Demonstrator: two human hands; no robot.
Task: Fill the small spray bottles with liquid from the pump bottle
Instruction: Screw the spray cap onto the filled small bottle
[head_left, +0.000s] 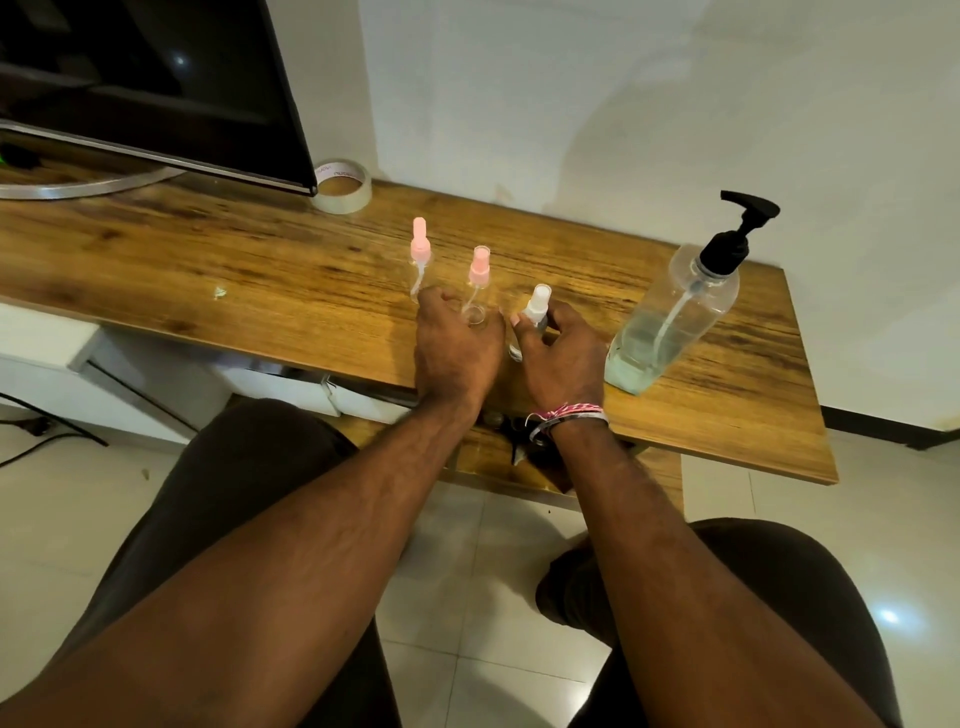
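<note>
Both hands are down on the wooden surface (260, 270): the right hand (563, 358) pinches the white-capped spray bottle (536, 306), the left hand (457, 345) curls round something I cannot make out beside two pink-capped spray bottles (478, 283), the pump bottle (675, 317) standing upright to the right

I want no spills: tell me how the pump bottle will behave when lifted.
The pump bottle looks under half full, so probably fairly light. Its clear smooth plastic may be slippery. Liquid sits low, so it likely stands steady, though the tall black pump could catch a hand.
</note>
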